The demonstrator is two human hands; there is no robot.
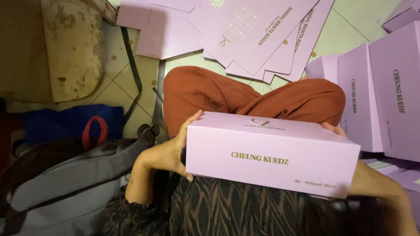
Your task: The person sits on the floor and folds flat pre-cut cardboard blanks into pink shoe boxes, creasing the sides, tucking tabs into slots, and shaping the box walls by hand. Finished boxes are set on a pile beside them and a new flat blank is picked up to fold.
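Box [271, 153], lilac, sits across my lap; my left hand [168, 153] grasps its left end, my right hand [336, 130] grips its far right corner, flat lilac sheets [258, 35] beyond.

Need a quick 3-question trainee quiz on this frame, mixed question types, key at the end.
1. True or false: the lilac rectangular cardboard box is held at both ends, left hand and right hand.
2. Where do the flat unfolded lilac cardboard sheets lie: A) on the tiled floor beyond the knees, B) on the lap?
3. Fill in: the finished lilac boxes stand to the person's ____.

Key: 1 true; 2 A; 3 right.
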